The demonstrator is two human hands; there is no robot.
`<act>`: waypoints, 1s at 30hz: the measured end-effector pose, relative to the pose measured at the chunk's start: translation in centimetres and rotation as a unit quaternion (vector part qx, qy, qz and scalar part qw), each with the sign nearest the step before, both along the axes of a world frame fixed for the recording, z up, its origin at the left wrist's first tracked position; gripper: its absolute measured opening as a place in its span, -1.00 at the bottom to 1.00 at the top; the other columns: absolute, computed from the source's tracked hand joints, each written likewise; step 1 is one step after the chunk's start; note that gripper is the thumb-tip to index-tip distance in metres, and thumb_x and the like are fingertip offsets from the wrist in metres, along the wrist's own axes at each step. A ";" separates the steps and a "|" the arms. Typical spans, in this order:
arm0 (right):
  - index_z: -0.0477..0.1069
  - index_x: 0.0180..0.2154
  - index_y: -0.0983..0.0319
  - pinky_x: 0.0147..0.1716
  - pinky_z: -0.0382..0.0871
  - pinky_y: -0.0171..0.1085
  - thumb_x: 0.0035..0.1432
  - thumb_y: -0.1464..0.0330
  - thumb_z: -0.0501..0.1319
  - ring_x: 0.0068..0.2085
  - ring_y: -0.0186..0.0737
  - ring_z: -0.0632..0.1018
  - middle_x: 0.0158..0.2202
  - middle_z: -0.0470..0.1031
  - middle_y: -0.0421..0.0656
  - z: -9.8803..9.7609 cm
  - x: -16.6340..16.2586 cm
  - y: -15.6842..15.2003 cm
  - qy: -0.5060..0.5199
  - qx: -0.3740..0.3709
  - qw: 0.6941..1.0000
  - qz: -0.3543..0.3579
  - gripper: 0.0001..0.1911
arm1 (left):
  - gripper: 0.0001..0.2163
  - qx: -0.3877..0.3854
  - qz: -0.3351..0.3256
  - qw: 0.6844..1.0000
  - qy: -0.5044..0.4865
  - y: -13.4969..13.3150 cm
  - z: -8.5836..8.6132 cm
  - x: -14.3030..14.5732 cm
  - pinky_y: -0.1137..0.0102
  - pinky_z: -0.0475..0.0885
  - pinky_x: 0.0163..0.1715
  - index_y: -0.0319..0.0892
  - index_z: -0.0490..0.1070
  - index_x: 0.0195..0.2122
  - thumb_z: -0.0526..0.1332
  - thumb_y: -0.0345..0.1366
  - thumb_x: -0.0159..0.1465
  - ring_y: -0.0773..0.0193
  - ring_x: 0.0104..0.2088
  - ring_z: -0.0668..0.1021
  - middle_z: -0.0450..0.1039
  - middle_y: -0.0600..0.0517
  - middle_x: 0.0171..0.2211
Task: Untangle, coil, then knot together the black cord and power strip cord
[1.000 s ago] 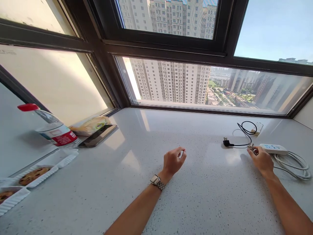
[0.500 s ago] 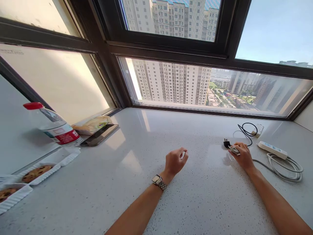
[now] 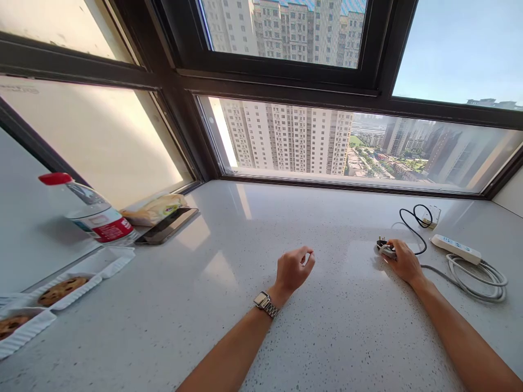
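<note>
My right hand point(image 3: 403, 260) is closed on a grey plug point(image 3: 386, 251) on the white counter point(image 3: 229, 305). The plug lies against a black plug point(image 3: 381, 243), whose thin black cable point(image 3: 413, 230) loops back to a small adapter point(image 3: 431, 216) by the window. A white power strip point(image 3: 456, 248) lies just right of my hand, with its thick grey cord point(image 3: 482, 276) coiled beside it. My left hand point(image 3: 292, 270), with a metal watch point(image 3: 265, 302) on the wrist, rests mid-counter, curled, thumb to forefinger. What the pinch holds, if anything, is hidden.
At the far left stand a water bottle point(image 3: 87, 209) with a red cap, a dark phone point(image 3: 166, 225) and a wrapped snack point(image 3: 154, 208). White trays of cookies point(image 3: 57, 289) sit at the left edge. Black-framed windows point(image 3: 286, 90) close off the back.
My right hand has carried the grey plug leftward from beside the power strip to the black plug. The black plug has shifted a little. My left hand has stayed put.
</note>
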State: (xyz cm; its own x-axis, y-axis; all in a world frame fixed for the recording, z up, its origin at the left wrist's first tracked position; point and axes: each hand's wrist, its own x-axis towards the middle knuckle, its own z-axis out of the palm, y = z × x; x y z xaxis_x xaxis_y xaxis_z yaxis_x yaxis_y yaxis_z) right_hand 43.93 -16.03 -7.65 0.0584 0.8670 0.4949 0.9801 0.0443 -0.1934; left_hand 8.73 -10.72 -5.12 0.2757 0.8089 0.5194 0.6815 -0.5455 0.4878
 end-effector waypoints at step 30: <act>0.23 0.03 0.19 -0.46 0.38 -0.29 0.03 0.19 0.29 -0.24 -0.13 0.54 -0.06 0.42 -0.03 1.6 -15.5 -2.6 0.013 -0.009 0.985 0.170 -0.46 | -0.64 -0.109 -0.261 0.959 -0.004 -3.1 0.0 2.4 0.31 0.35 -0.17 -0.15 0.37 -0.06 0.22 -0.43 0.08 0.16 -0.18 0.45 0.50 -0.03 -0.25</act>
State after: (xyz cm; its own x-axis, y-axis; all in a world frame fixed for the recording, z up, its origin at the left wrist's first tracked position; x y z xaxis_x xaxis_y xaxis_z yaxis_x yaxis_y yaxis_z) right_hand 28.44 -18.59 -6.08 -0.2249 0.8476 0.4806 0.9040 0.3656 -0.2217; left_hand 11.13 -13.81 -5.07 0.6695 0.6507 0.3582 0.3382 -0.6965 0.6329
